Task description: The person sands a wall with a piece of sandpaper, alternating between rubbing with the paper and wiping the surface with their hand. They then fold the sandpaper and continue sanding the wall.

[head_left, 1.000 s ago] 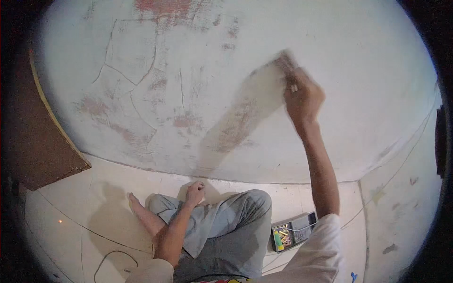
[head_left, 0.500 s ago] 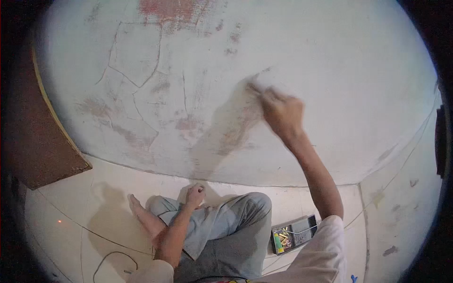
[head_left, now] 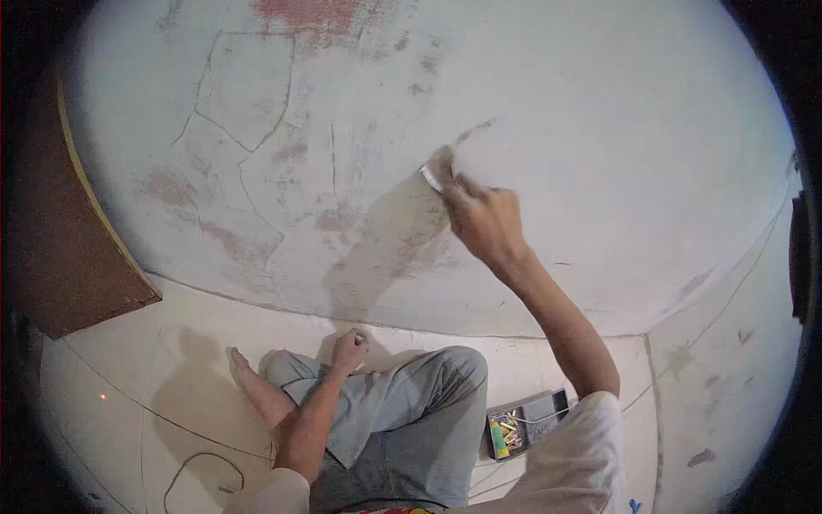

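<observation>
Scraper [head_left: 435,171] in right hand [head_left: 484,221] angles up-left.

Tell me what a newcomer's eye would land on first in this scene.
First, the right hand raised against the white wall, pressing a small flat sanding pad to it at centre frame. Next, the reddish worn patches and cracks across the wall's upper left. Below, the left hand rests closed on the person's knee, and a small box of bits sits on the floor beside the leg.
</observation>
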{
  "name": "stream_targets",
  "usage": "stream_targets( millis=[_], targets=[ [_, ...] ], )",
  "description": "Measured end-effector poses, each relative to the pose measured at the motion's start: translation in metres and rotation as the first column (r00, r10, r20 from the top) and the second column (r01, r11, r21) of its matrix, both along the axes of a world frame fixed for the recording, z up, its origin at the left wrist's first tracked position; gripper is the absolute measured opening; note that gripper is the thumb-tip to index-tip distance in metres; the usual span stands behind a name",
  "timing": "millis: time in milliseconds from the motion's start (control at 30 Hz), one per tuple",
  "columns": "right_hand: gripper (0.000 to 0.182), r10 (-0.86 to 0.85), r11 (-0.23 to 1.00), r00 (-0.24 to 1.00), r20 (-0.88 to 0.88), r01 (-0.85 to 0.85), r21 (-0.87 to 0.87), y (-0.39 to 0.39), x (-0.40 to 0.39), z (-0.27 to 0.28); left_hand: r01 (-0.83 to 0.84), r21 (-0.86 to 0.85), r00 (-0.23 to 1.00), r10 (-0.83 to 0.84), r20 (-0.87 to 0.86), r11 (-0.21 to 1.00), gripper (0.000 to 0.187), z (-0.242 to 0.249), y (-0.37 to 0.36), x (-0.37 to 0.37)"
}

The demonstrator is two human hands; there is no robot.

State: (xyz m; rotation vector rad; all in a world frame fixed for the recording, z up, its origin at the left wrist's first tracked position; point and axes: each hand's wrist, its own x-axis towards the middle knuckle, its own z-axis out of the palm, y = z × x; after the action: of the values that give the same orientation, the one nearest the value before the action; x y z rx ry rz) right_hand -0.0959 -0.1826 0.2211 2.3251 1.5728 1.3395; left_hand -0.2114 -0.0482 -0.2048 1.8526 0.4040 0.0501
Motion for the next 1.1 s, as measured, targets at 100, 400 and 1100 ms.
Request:
stream_targets(
  millis=[100,400,1100],
  targets=[
    [0.027,-0.226,0.947,0.973,-0.034,0.228,0.227,-0.008,-0.002,0.027,-0.065,-0.109,0.998,0.065,-0.008,0.992,0.021,0.013,0.004,-0.004],
    [0.028,-0.089,0.895,0.989,-0.12,0.132,0.426,-0.011,-0.005,0.043,-0.016,-0.054,1.0,0.015,-0.028,0.998,0.027,0.009,0.004,0.0],
    [0.018,-0.089,0.994,0.996,0.03,0.086,0.072,-0.025,0.016,0.032,-0.032,-0.12,0.998,0.025,-0.055,0.992,0.026,0.032,0.0,-0.01]
  ],
)
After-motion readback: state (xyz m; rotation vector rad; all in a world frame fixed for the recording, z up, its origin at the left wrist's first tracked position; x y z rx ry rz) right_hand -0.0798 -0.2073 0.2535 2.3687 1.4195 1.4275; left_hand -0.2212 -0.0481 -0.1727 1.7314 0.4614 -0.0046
